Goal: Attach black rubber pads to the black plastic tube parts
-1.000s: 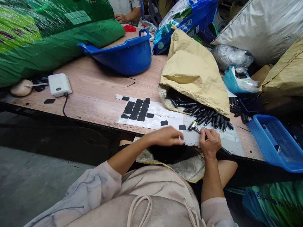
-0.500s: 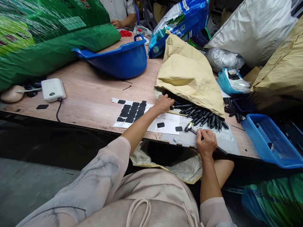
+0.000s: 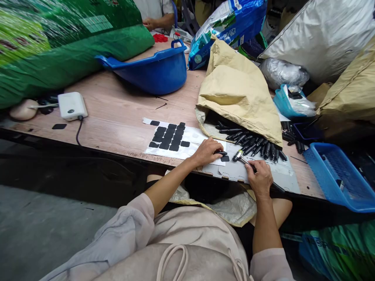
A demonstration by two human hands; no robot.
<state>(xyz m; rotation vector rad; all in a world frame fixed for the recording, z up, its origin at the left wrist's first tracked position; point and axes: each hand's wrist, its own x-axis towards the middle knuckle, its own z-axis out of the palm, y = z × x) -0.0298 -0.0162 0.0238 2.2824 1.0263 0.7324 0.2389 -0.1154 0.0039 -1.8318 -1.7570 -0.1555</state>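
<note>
My left hand (image 3: 207, 151) is closed on a black pen-shaped piece (image 3: 222, 153), held low above the white sheet (image 3: 193, 136) near the table's front edge. Black rounded patches (image 3: 168, 136) lie in rows on that sheet, and a single patch (image 3: 225, 159) sits just below the held piece. In my right hand (image 3: 260, 175) is a small hammer (image 3: 238, 156) with a metal head and a yellowish face. Its head rests over a grey board (image 3: 231, 171), pointing left. Behind it, many similar black pieces (image 3: 254, 144) spill from the mouth of a tan sack (image 3: 237, 86).
A blue basin (image 3: 152, 74) stands further back, left of the sack. At right is a blue plastic basket (image 3: 340, 171). A white box with a cable (image 3: 72, 106) sits at left beside a large green bag (image 3: 73, 58). Across the table shows another person's hand (image 3: 150, 24).
My left hand has come back from the sack's mouth towards the table edge, now with a black pen-shaped piece in it. The hammer stays in my right hand. The view has shifted slightly.
</note>
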